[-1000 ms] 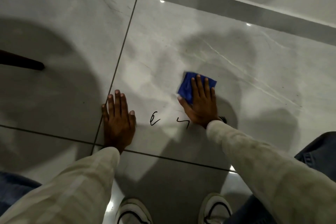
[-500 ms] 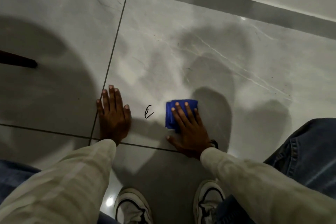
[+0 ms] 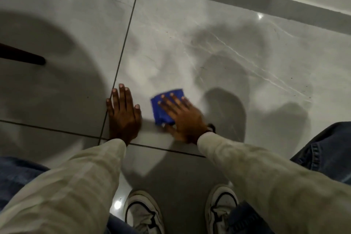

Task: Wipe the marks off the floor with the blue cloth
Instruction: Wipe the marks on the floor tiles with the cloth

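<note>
Blue cloth (image 3: 167, 107) under flat, spread right hand (image 3: 183, 118) had slid onto last mark by splayed left hand (image 3: 123, 115); floor (image 3: 190, 62) w/ no marks visible, prob nearly done

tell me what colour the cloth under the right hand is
Deep blue. The cloth shows best in the head view, pressed flat under the right hand.

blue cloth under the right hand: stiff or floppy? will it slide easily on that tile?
Probably floppy: the blue cloth looks folded and lies flat under the right hand. It likely slides easily, since the floor tile is glossy enough to mirror lights. Likely light; spread fingers alone pin it.
</note>
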Action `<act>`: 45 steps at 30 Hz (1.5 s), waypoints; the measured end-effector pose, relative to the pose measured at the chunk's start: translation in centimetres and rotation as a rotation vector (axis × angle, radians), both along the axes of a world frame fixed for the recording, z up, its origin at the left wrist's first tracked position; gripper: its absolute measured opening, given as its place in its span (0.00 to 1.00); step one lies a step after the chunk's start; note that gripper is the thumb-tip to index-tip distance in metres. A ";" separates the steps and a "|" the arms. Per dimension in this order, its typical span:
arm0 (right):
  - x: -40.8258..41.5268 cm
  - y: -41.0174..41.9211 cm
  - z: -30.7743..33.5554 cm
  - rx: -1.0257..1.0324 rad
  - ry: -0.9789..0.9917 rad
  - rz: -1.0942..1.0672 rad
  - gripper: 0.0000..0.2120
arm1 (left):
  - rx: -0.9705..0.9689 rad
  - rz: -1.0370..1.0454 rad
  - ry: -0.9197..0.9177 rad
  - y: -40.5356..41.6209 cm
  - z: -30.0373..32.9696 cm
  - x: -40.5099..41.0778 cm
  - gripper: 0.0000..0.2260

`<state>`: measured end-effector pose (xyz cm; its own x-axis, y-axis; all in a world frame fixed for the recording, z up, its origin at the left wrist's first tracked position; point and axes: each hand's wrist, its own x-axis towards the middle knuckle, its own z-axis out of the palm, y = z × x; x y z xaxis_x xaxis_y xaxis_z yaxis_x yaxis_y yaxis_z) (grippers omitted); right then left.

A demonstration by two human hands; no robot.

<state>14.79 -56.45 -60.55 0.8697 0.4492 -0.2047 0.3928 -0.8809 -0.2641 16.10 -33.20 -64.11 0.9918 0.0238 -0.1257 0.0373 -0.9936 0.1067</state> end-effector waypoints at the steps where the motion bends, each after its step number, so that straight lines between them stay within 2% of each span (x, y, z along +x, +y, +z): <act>1: 0.3 -0.5 0.1 -0.013 0.006 -0.053 0.38 | -0.004 0.006 0.001 0.0 0.0 0.0 0.30; 4: -3.4 -1.7 -0.2 -0.039 0.023 -0.138 0.40 | -0.004 -0.002 0.000 -0.5 -0.2 -0.4 0.30; 7: -7.2 -1.1 -0.5 -0.025 0.047 0.063 0.41 | 0.004 -0.015 0.008 -0.8 -0.5 -0.8 0.30; 9: -5.5 -0.2 -0.5 0.000 0.056 0.185 0.40 | 0.011 -0.012 0.006 -0.7 -0.6 -1.0 0.30; 11: -1.8 0.8 -0.1 -0.015 0.053 0.215 0.39 | 0.003 -0.012 0.007 -0.6 -0.4 -0.7 0.30; 14: 2.2 1.4 1.2 -0.061 0.055 0.072 0.40 | 0.014 0.000 -0.005 0.4 0.4 0.2 0.30; 17: -0.6 -0.2 1.3 -0.046 0.029 -0.056 0.41 | 0.008 -0.003 0.008 0.3 0.5 0.3 0.30; 20: -5.3 -0.4 0.8 -0.048 0.060 0.011 0.39 | 0.005 -0.003 0.020 0.0 0.3 0.0 0.30; 25: -0.6 1.3 0.6 -0.043 0.077 0.152 0.36 | -0.012 -0.004 0.063 -0.1 0.6 0.1 0.30; 29: 2.7 -0.8 1.1 -0.106 0.093 -0.002 0.35 | -0.015 -0.009 0.077 -0.1 0.9 0.1 0.30; 34: -2.3 -0.1 1.9 -0.151 0.104 -0.245 0.31 | -0.021 0.004 0.107 -0.2 1.2 0.2 0.31; 37: -2.9 3.2 1.8 -0.160 0.081 -0.122 0.28 | -0.016 0.004 0.108 -0.3 1.5 0.2 0.31; 39: -0.5 4.1 2.1 -0.135 0.186 -0.023 0.28 | -0.024 -0.002 0.141 -0.4 1.8 0.4 0.31; 41: 2.4 3.4 2.5 -0.118 0.167 -0.030 0.29 | -0.030 0.012 0.199 -0.7 2.4 0.6 0.31; 43: 4.7 2.3 3.5 -0.053 0.141 -0.174 0.25 | -0.043 0.040 0.267 -1.1 3.2 0.8 0.32; 45: 6.4 1.8 5.2 0.160 0.217 -0.424 0.14 | -0.068 0.043 0.309 -1.9 5.0 1.5 0.32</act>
